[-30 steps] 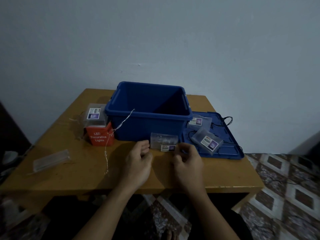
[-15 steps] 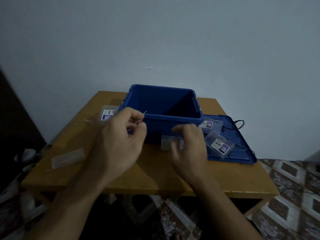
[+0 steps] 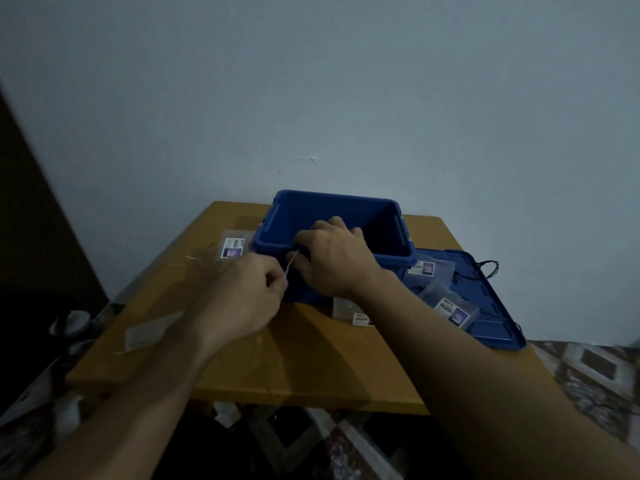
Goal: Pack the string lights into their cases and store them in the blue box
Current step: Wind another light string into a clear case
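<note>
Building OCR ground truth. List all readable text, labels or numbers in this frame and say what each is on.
No text here is legible.
Label on the left clear case, beside the blue box: blurred, unreadable.
Label on the front clear case: blurred, unreadable.
Label on the far lid case, on the blue lid: too small to read.
Label on the near lid case: too small to read.
</note>
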`<action>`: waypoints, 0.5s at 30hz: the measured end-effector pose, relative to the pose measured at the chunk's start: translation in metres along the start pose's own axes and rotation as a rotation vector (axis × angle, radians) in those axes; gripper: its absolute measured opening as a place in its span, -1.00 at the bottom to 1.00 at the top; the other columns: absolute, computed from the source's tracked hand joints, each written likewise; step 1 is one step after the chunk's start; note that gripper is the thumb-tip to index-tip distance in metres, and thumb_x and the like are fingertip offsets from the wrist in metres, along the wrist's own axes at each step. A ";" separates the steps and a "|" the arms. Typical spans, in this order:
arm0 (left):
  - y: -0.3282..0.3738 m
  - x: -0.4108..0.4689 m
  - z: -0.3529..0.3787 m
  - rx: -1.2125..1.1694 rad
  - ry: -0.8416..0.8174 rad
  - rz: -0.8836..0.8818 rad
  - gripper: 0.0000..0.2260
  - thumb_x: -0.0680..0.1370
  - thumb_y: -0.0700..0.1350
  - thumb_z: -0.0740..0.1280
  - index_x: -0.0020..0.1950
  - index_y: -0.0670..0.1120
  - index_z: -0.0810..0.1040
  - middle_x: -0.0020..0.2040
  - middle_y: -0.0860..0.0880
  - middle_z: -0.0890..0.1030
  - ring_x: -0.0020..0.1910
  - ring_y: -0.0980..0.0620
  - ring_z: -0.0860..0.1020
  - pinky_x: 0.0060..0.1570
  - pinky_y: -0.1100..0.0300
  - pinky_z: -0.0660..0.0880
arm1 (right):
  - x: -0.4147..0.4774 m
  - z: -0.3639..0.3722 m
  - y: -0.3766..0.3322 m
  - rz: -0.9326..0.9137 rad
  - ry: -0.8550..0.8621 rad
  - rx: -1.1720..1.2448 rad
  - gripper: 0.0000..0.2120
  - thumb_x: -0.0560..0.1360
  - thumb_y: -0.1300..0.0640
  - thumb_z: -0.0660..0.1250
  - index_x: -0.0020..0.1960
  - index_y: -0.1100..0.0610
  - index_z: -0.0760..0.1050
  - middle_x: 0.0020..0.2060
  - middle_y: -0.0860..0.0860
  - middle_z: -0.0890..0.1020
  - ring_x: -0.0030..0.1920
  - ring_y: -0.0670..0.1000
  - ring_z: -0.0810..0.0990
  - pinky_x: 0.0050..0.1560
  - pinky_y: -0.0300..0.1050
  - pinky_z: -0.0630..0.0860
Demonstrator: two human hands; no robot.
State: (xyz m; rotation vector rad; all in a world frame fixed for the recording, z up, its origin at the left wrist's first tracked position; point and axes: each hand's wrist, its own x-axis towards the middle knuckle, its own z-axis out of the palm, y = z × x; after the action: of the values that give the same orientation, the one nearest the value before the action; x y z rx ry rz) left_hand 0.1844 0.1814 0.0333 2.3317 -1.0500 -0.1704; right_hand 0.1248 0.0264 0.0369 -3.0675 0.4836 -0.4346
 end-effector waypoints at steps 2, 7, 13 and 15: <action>0.001 -0.002 -0.001 -0.001 0.031 0.014 -0.88 0.65 -0.02 0.26 -0.04 0.07 0.57 -0.11 0.06 0.56 -0.17 0.12 0.54 -0.32 0.23 0.44 | 0.001 -0.004 0.000 0.019 0.014 0.042 -0.67 0.67 -0.14 0.11 0.24 0.01 0.51 0.14 0.06 0.54 0.24 0.13 0.44 0.19 0.20 0.38; 0.003 -0.011 -0.018 -0.083 0.166 0.051 -0.85 0.64 -0.04 0.27 -0.10 0.05 0.57 -0.09 0.07 0.60 -0.17 0.13 0.55 -0.35 0.30 0.42 | 0.002 -0.021 0.005 0.052 0.080 0.107 -0.67 0.69 -0.09 0.07 0.07 0.06 0.53 0.03 0.06 0.55 0.10 0.14 0.51 0.11 0.20 0.43; 0.011 -0.039 -0.050 -0.186 0.279 0.121 -0.84 0.63 -0.05 0.29 -0.11 0.03 0.62 -0.12 0.13 0.64 -0.14 0.18 0.57 -0.35 0.34 0.46 | -0.006 -0.054 0.006 0.076 0.196 0.322 -0.62 0.71 -0.07 0.06 -0.16 0.08 0.44 -0.21 0.03 0.51 -0.14 0.12 0.52 -0.12 -0.02 0.38; 0.014 -0.049 -0.056 -0.203 0.291 0.137 -0.84 0.63 -0.06 0.30 -0.11 0.03 0.62 -0.14 0.14 0.63 -0.15 0.19 0.57 -0.36 0.38 0.40 | -0.013 -0.067 0.003 0.083 0.195 0.346 -0.60 0.72 -0.05 0.07 -0.19 0.10 0.43 -0.29 0.00 0.47 -0.18 0.09 0.48 -0.14 -0.09 0.29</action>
State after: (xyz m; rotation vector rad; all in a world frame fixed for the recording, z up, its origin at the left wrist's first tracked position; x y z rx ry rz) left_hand 0.1608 0.2344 0.0823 2.0215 -0.9916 0.1078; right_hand 0.0935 0.0300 0.0978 -2.6768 0.4788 -0.7332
